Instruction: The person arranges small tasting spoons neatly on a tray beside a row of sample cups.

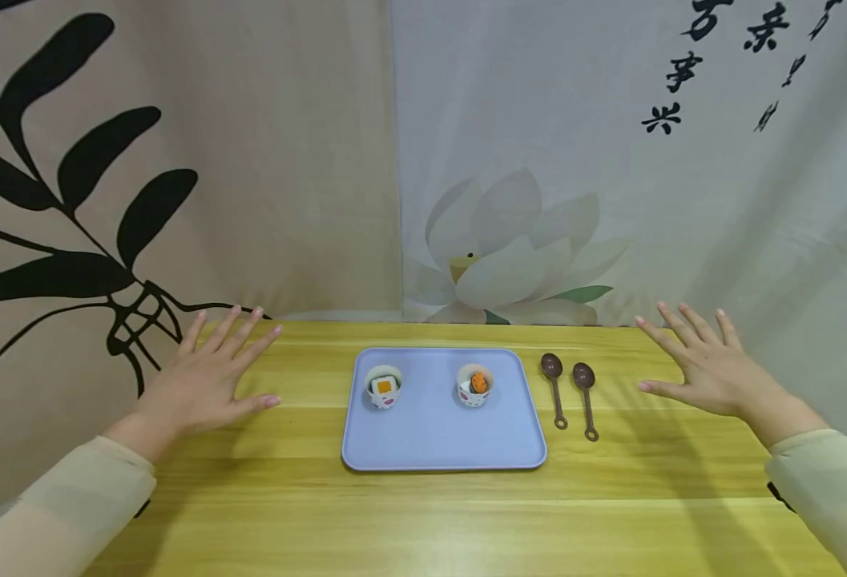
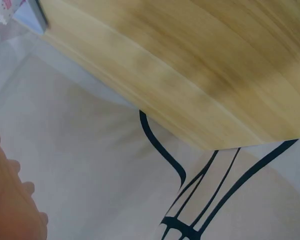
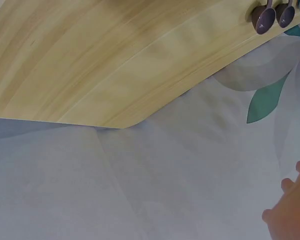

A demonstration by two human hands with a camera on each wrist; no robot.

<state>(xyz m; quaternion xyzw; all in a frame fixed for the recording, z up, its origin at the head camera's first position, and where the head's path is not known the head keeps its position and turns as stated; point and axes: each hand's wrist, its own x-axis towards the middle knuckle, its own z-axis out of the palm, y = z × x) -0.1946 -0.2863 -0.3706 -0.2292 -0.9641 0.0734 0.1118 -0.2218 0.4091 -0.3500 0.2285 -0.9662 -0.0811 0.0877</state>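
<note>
Bare left hand [image 1: 210, 385] at frame left, bare right hand [image 1: 722, 373] at frame right, I see both spread wide, holding nothing, flat light-blue tray [image 1: 433, 425] lower middle, two brown round-headed spoons [image 1: 583, 375] right of centre.

Tray [image 1: 430, 449] (bearings from its centre): plain periwinkle. Ten-o'clock cup [image 1: 385, 403]: white, reddish blotches; filling [image 1: 384, 385] white with orange square. Two-o'clock cup [image 1: 472, 400]: likewise blotched; morsel [image 1: 478, 382] orange. Spoons [image 1: 551, 365], three o'clock: dark brown. Table [image 1: 423, 521]: yellow, streaked woodgrain. Sleeves [image 1: 62, 505]: cream. Ten-o'clock curtain [image 1: 300, 160]: beige, black foliage print [image 1: 55, 275]. One-o'clock curtain [image 1: 574, 96]: pale grey, white lotus [image 1: 510, 272], green leaf [image 1: 583, 294], black characters [image 1: 663, 119].
</note>
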